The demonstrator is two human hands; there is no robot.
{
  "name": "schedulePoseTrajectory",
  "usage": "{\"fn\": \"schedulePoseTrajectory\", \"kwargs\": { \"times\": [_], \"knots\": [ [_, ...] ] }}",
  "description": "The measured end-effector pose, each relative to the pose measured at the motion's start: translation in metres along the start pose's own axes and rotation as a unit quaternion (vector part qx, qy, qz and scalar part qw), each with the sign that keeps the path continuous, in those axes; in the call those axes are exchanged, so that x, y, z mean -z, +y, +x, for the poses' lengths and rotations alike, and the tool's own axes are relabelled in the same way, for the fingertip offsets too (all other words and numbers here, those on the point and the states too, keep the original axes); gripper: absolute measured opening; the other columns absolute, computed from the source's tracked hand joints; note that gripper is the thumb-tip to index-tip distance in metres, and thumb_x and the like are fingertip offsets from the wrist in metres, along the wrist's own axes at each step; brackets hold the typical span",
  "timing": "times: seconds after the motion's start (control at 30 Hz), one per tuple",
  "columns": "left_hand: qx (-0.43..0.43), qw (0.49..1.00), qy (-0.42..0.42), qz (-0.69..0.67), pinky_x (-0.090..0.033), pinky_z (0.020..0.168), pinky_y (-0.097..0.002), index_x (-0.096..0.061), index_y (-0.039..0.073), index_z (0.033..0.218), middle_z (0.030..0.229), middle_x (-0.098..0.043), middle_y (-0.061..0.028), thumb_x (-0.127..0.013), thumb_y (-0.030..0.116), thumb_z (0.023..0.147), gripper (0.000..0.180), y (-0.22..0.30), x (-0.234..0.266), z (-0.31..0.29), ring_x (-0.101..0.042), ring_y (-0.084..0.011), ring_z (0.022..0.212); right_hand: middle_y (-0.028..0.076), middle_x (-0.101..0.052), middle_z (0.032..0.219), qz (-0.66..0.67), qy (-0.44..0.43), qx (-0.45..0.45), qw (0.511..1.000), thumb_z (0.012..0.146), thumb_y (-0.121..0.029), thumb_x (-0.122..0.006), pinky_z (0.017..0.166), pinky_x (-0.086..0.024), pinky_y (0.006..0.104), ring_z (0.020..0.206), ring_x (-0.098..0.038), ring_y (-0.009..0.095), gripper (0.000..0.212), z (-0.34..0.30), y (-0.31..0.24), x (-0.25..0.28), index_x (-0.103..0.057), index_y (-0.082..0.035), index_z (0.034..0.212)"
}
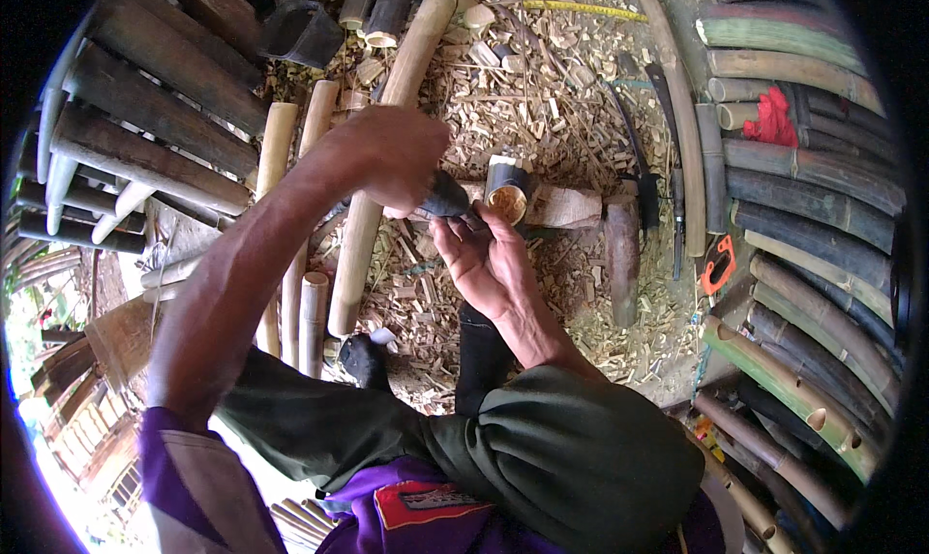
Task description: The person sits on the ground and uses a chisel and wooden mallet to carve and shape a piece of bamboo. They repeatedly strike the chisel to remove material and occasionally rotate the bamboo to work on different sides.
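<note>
My left hand [402,157], blurred by motion, is closed round a dark, rounded piece [446,196] that looks like bamboo; its fingers are partly hidden. Palm up, my right hand [489,264] grips the same piece's lower end between thumb and fingertips. Just right of the fingertips, a short dark bamboo section [507,177] shows its pale cut end with yellowish matter inside. Behind it lies a wooden block [566,208]. Under my left wrist runs a long pale bamboo pole [360,254], slanting away from me.
Wood chips [542,109] cover the ground. Bamboo poles [813,206] are stacked at right, with more dark ones [155,80] at left. An orange-handled saw [718,264], a long-handled blade [676,206] and a yellow tape measure [585,10] lie around. An upright post [621,264] stands right of the block.
</note>
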State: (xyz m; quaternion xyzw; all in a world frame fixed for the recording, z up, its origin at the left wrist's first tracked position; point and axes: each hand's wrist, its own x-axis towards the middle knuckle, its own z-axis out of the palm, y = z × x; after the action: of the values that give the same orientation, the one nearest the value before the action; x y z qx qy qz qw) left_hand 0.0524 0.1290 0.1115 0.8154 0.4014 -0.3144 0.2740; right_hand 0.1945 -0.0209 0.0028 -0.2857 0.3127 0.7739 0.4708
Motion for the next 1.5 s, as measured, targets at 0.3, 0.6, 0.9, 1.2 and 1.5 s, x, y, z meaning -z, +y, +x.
{"fn": "schedulePoseTrajectory", "kwargs": {
  "times": [0.3,0.6,0.9,1.2,1.5],
  "knots": [
    [0.203,0.885,0.04,-0.418,-0.057,0.071,-0.0488,-0.068,-0.005,0.095,0.079,-0.071,-0.0233,-0.075,0.019,0.075,0.032,0.108,-0.201,-0.036,-0.072,-0.0361,0.074,0.008,-0.064,0.07,-0.524,0.158,0.039,0.836,0.086,-0.025,-0.063,0.058,-0.053,0.038,0.06,-0.064,0.022,0.025,-0.011,-0.039,0.048,-0.064,0.0,0.082],
    [0.157,0.753,0.138,-0.624,-0.058,0.077,-0.0479,-0.062,-0.003,0.118,0.09,-0.073,-0.022,-0.086,0.034,0.074,0.062,0.154,-0.245,-0.037,-0.074,-0.0354,0.084,0.009,-0.067,0.079,-0.723,0.145,0.071,0.672,0.092,-0.031,-0.058,0.051,-0.051,0.0376,0.067,-0.063,0.021,0.03,-0.024,-0.05,0.051,-0.068,-0.004,0.082],
    [0.201,0.944,0.203,-0.163,-0.059,0.073,-0.0453,-0.074,0.006,0.088,0.081,-0.075,-0.0122,-0.077,0.022,0.071,0.024,0.013,-0.112,-0.04,-0.074,-0.0323,0.079,0.01,-0.071,0.099,-0.29,-0.044,0.044,0.955,0.103,-0.027,-0.056,0.071,-0.064,0.0438,0.085,-0.07,0.022,0.024,0.013,-0.005,0.015,-0.064,-0.004,0.108],
    [0.026,0.964,0.214,0.154,-0.052,0.061,-0.0356,-0.076,0.014,0.08,0.077,-0.073,-0.0028,-0.076,0.022,0.082,0.008,0.085,-0.059,-0.022,-0.072,-0.0185,0.071,0.005,-0.07,0.123,-0.081,-0.065,-0.01,0.995,0.106,-0.037,-0.053,0.103,-0.05,0.0457,0.112,-0.065,0.02,0.032,-0.008,-0.011,0.021,-0.063,-0.01,0.121],
    [-0.374,0.861,0.323,-0.119,-0.059,0.079,-0.0428,-0.054,0.018,0.141,0.135,-0.057,-0.02,-0.08,0.025,0.077,0.07,0.153,-0.102,0.022,-0.069,-0.0354,0.102,0.01,-0.068,0.098,-0.819,0.076,0.241,0.515,0.094,-0.033,-0.066,0.101,-0.046,0.0446,0.105,-0.066,0.027,0.031,-0.047,-0.107,0.126,-0.064,-0.009,0.114]
  ]
}}
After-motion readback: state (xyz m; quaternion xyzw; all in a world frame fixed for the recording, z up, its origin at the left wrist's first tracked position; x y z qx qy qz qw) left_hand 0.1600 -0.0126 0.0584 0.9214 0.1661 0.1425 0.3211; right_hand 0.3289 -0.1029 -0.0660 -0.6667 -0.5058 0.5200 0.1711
